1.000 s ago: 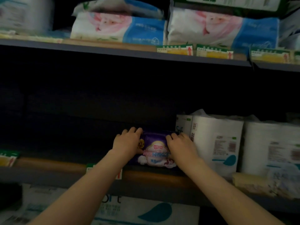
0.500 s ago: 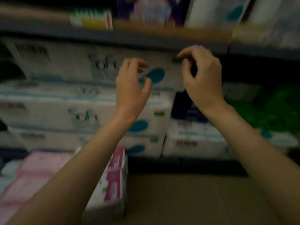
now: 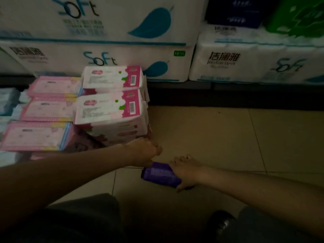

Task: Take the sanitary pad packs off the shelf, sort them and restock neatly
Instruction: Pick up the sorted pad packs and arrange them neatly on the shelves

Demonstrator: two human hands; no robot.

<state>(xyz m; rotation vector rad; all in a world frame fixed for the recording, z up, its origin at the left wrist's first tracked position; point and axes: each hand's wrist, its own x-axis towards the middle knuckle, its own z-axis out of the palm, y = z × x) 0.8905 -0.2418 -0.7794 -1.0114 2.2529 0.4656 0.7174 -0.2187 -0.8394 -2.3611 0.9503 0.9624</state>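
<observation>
Sorting stage, restocking not begun. Right hand (image 3: 185,170) grasps purple pack (image 3: 160,176) on floor (image 3: 219,137) at 6 o'clock; left hand (image 3: 143,152) clenched beside it. Pink packs (image 3: 110,109) stacked at 9 o'clock.

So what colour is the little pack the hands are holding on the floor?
Purple, with pale print on it. The purple pack shows in the head view, low between both hands.

A: Count, floor stock?
B: White-and-magenta pad packs (image 3: 112,95): two on top. Pale pink packs (image 3: 50,109): three showing. Purple pack (image 3: 160,174): one.
A: Behind, on the shelf?
B: White "Soft" tissue bales (image 3: 98,55): three. Hands: two.
</observation>
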